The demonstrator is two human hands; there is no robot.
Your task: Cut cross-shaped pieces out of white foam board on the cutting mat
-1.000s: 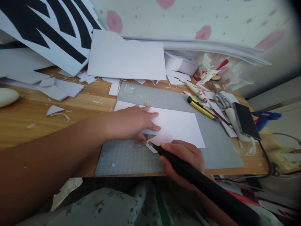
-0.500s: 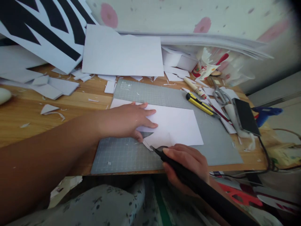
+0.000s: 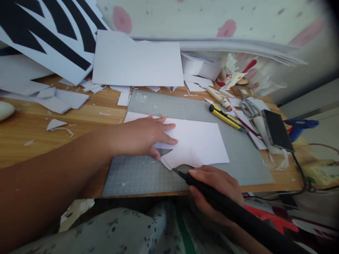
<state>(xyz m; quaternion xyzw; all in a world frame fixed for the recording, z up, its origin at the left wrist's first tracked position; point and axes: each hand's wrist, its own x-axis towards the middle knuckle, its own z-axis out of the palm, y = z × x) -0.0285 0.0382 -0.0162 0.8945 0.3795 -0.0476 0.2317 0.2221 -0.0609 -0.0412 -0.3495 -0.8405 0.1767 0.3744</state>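
Note:
A white board piece [image 3: 198, 139] with a curved, notched lower edge lies on the grey gridded cutting mat [image 3: 137, 176]. My left hand [image 3: 148, 135] rests flat on the board's left part, its fingers spread and the thumb near the notch. In my right hand [image 3: 217, 188] is a long black pen-like tool [image 3: 212, 195], gripped between thumb and fingers. Its thin tip sits at the board's lower corner, close to a dark line drawn there. The palm side of each hand is hidden.
A yellow cutter [image 3: 225, 117], scissors [image 3: 249, 107], a glue tube and a black phone-like device [image 3: 277, 130] lie at the right. A paper cup [image 3: 229, 76] stands behind them. White scraps [image 3: 57, 98] and large boards [image 3: 137, 63] occupy the left and back.
My right hand and the black tool have moved slightly right and down, showing more of the board's curved lower edge. My left hand has stayed in place on the board.

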